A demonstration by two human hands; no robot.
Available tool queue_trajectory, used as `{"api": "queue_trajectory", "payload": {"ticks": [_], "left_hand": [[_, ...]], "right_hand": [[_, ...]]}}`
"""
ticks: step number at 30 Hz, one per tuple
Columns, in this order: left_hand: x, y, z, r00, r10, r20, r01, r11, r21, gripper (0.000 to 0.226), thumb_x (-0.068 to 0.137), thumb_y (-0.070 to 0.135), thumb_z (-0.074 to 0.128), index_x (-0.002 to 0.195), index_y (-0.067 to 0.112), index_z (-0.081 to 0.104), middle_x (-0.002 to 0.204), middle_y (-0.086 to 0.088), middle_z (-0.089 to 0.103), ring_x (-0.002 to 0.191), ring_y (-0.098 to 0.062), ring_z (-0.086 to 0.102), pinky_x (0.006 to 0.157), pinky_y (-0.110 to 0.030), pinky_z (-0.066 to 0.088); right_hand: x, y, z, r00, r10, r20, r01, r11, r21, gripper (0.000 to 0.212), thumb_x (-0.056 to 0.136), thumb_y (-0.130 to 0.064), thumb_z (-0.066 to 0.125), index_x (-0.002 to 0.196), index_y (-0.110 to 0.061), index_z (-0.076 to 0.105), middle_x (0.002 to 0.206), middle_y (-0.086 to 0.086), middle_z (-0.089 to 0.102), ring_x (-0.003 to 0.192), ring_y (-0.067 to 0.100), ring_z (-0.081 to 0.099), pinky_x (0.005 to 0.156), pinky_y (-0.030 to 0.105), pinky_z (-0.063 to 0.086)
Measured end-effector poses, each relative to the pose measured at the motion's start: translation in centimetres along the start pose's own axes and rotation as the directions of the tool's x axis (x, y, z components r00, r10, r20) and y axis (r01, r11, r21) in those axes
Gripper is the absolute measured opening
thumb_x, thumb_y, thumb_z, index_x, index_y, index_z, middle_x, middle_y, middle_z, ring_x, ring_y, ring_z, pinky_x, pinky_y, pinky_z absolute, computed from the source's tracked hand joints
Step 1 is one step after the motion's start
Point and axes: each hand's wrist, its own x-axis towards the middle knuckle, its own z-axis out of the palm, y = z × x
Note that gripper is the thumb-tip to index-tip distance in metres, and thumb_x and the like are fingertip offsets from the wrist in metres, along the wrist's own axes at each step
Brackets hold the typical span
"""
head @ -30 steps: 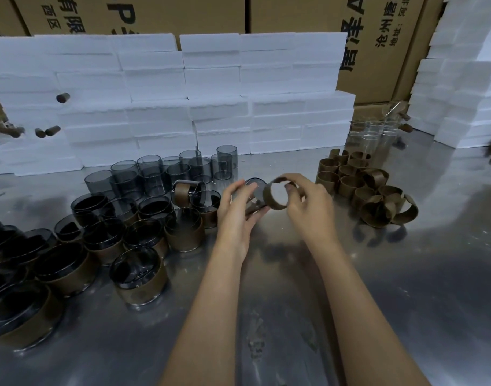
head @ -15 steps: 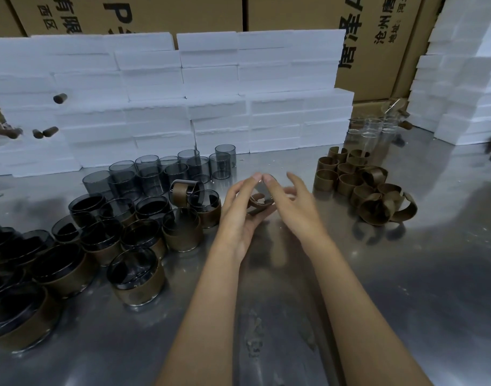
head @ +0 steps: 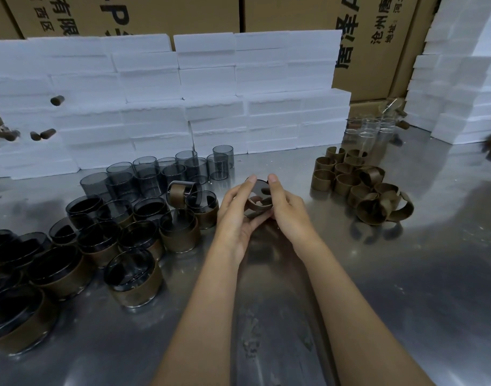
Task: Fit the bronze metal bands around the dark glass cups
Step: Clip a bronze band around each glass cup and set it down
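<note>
Your steel worktable (head: 405, 274) runs back to a low wall of white foam blocks (head: 210, 87), with printed cardboard cartons (head: 169, 12) standing behind them and a second foam stack (head: 461, 79) at the far right.

Both of your hands meet above the middle of the table. Your left hand (head: 236, 218) cups the dark glass cup (head: 256, 190) from below and from the left, fingers curled around it. Your right hand (head: 287, 213) grips it from the other side, index finger laid over the rim. A bronze band (head: 259, 206) sits on the cup between your palms; it looks to be around the glass, though your fingers hide most of it, so I cannot tell how far it is seated.

To your left stands a cluster of banded cups (head: 132, 277), packed close together, the nearest ones at the table's left edge. One loose band (head: 178, 194) leans tilted on top of that group. Behind them, nearer the foam, stand bare smoky cups (head: 155, 174) with no bands. To your right lies the heap of loose bronze bands (head: 358, 185), some upright, some tipped over. Beyond that heap, clear glass cups (head: 369, 132) stand against the cartons.
</note>
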Motion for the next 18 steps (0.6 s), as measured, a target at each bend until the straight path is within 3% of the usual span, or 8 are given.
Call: {"api": "queue_trajectory", "payload": {"ticks": [3,6,10,12,14,16,18], "left_hand": [[0.0,0.0,0.0,1.000,-0.025,-0.008,0.025,1.000,-0.019,0.037,0.094,0.028,0.073,0.121,0.005,0.062,0.111,-0.023,0.067,0.108,-0.035,0.072,0.080,-0.043,0.063],[0.1,0.0,0.1,0.999,-0.015,0.042,0.013,0.999,0.045,0.032,0.098,0.032,0.067,0.121,0.010,0.061,0.113,-0.020,0.070,0.107,-0.031,0.072,0.086,-0.043,0.062],[0.5,0.1,0.4,0.999,-0.029,0.021,0.026,0.990,0.136,0.043,0.103,0.049,0.049,0.123,0.014,0.064,0.106,-0.009,0.070,0.090,-0.018,0.066,0.074,-0.030,0.050],[0.6,0.1,0.4,0.997,-0.040,-0.063,0.047,0.994,0.102,0.042,0.107,0.043,0.042,0.119,0.011,0.066,0.105,-0.011,0.068,0.085,-0.018,0.064,0.070,-0.029,0.048],[0.6,0.1,0.3,0.990,-0.044,-0.134,0.053,0.997,0.064,0.029,0.106,0.029,0.048,0.102,0.011,0.069,0.096,-0.012,0.068,0.078,-0.019,0.065,0.073,-0.032,0.050],[0.6,0.1,0.4,0.990,-0.050,-0.135,0.057,0.997,0.055,0.019,0.101,0.017,0.055,0.090,0.011,0.070,0.088,-0.011,0.068,0.074,-0.020,0.066,0.073,-0.032,0.053],[0.6,-0.3,0.9,0.992,-0.051,-0.114,0.065,0.990,0.128,0.016,0.099,0.014,0.057,0.092,0.010,0.071,0.090,-0.014,0.071,0.078,-0.023,0.067,0.075,-0.033,0.054]], "right_hand": [[0.2,0.3,0.2,0.996,-0.034,-0.078,0.037,0.998,0.040,0.042,0.104,-0.051,0.048,0.094,-0.018,0.072,0.090,-0.003,0.074,0.089,0.011,0.069,0.089,0.036,0.056],[0.3,0.4,0.4,0.998,0.005,-0.060,0.002,0.994,0.110,0.042,0.105,-0.048,0.049,0.105,-0.012,0.070,0.095,0.000,0.075,0.090,0.010,0.069,0.081,0.024,0.054],[0.4,0.3,0.1,0.997,0.079,-0.015,-0.071,0.959,0.274,0.034,0.107,-0.037,0.051,0.116,-0.008,0.068,0.112,0.013,0.073,0.106,0.023,0.068,0.095,0.036,0.053],[0.3,0.1,-0.1,0.997,0.074,0.031,-0.080,0.934,0.348,0.020,0.105,-0.023,0.056,0.115,-0.011,0.068,0.107,0.013,0.070,0.101,0.023,0.067,0.090,0.033,0.054],[0.1,-0.2,-0.3,0.991,0.090,0.101,-0.125,0.895,0.429,0.016,0.100,-0.011,0.057,0.112,-0.013,0.068,0.098,0.010,0.067,0.088,0.018,0.066,0.079,0.026,0.053],[0.0,-0.5,-0.1,0.984,0.155,0.087,-0.178,0.853,0.491,0.016,0.095,-0.009,0.057,0.106,-0.009,0.068,0.098,0.013,0.065,0.084,0.022,0.064,0.078,0.030,0.050],[0.0,-0.7,0.1,0.966,0.259,0.003,-0.221,0.820,0.527,0.012,0.092,-0.017,0.060,0.094,-0.009,0.069,0.093,0.013,0.067,0.083,0.026,0.063,0.078,0.035,0.050]]}}
